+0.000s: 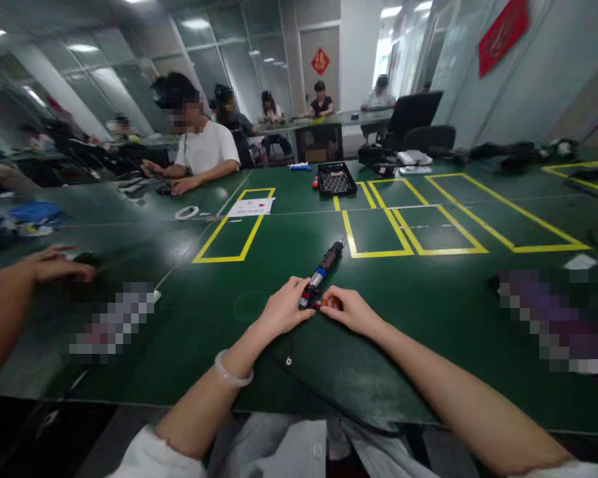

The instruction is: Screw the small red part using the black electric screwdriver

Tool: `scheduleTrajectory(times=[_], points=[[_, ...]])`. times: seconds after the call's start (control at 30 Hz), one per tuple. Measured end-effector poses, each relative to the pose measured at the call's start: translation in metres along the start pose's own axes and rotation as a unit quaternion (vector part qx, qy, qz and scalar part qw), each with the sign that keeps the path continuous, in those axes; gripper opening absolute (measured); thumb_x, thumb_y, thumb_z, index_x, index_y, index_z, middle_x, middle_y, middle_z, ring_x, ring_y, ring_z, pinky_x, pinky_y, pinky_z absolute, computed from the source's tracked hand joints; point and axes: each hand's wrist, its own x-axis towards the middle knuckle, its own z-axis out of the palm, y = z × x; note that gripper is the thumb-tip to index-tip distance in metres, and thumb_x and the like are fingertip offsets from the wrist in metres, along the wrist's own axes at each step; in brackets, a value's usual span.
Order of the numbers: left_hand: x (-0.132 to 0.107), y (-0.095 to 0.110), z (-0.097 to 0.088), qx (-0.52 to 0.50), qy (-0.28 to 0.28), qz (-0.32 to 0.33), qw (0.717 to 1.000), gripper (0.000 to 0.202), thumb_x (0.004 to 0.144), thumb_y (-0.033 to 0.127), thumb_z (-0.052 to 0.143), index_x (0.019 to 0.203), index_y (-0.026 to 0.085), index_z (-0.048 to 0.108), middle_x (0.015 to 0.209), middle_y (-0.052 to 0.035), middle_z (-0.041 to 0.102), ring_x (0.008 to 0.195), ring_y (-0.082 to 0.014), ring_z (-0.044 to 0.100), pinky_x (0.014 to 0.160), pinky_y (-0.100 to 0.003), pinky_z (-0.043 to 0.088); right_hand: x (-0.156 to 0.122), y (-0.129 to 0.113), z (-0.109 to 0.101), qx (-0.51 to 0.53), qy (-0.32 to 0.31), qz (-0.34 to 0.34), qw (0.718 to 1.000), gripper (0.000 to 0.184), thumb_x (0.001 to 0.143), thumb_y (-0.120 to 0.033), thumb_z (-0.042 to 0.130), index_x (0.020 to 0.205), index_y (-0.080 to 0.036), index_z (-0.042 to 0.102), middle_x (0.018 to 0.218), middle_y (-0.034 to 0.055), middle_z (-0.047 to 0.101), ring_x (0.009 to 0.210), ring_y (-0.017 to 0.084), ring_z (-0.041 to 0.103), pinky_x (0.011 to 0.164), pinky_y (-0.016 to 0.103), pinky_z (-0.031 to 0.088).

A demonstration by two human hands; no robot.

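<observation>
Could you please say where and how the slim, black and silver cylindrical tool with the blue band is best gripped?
On the tool, probably the dark barrel beyond the blue band, pinched across its width from the right. The slim body slants away towards a thin tip and that stretch is bare, while the left hand grips the near end, with the right hand beside it.

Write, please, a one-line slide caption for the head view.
Left hand holding a blue-banded tool, right hand at its near end, at a green table with yellow outlines.
</observation>
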Motion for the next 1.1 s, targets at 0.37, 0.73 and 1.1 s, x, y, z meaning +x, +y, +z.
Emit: scheduleTrajectory(times=[0.37,0.73,1.1], points=[[0.002,0.012,0.007,-0.003,-0.004,0.039,0.999,0.070,0.075,0.034,0.060,0.140,0.028,0.033,0.135,-0.0065,0.045,0.118,-0.0237,0.051,0.095,-0.035,0.047,-0.003,-0.008,-0.004,-0.150,0.016,0.036,0.988,0.020,0.079,-0.027,0.065,0.074,-0.019,0.048,0.063,-0.0049,0.055,0.054,0.010,0.048,0.053,0.021,0.026],[0.001,0.016,0.011,0.031,0.016,0.046,0.998,0.066,0.080,0.040,0.056,0.139,0.025,0.033,0.134,-0.0083,0.046,0.115,-0.0245,0.053,0.092,-0.037,0.048,-0.002,-0.008,0.000,-0.026,0.019,-0.032,0.999,0.008,0.088,-0.023,0.056,0.082,-0.018,0.053,0.067,-0.0028,0.056,0.058,0.011,0.051,0.057,0.021,0.036],[0.000,0.017,0.020,0.109,0.059,0.018,0.992,0.057,0.087,0.048,0.045,0.139,0.025,0.034,0.132,-0.0098,0.047,0.108,-0.0231,0.054,0.089,-0.036,0.047,-0.007,-0.005,-0.006,-0.082,0.056,-0.068,0.993,0.012,0.091,-0.025,0.052,0.084,-0.018,0.058,0.079,0.0017,0.059,0.071,0.014,0.053,0.066,0.024,0.040]])
